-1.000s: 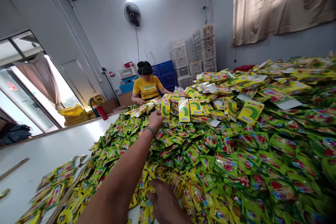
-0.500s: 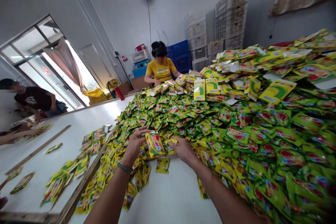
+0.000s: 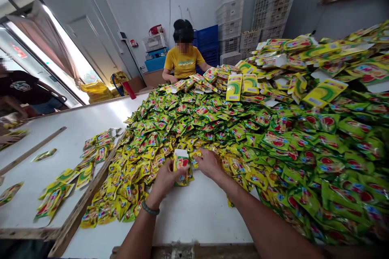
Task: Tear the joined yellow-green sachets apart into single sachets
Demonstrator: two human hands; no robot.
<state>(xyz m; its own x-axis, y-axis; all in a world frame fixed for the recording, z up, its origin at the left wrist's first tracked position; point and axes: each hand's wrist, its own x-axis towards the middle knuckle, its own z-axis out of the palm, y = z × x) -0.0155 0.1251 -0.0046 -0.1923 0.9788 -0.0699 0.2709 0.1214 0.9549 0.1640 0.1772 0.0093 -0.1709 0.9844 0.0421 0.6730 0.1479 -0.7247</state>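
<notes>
My left hand [image 3: 165, 178] grips a small yellow-green carton [image 3: 181, 164], held upright over the white table [image 3: 194, 214] with its top flap open. My right hand [image 3: 209, 163] rests just right of the carton on the near edge of a huge pile of green and yellow sachets [image 3: 273, 141], fingers curled on sachets there. A green band circles my left wrist. Flat yellow cartons [image 3: 234, 87] stand and lie on top of the pile farther back.
A person in a yellow shirt [image 3: 183, 61] sits at the table's far end. Another person in black [image 3: 21, 89] is at the left edge. A wooden strip [image 3: 82, 206] separates a side area with scattered sachets [image 3: 60, 190]. Crates [image 3: 231, 20] are stacked by the wall.
My left arm pulled back from the far carton stack to the near pile edge with a carton. Both hands now meet at the carton, lower and nearer than before; the view tilted down.
</notes>
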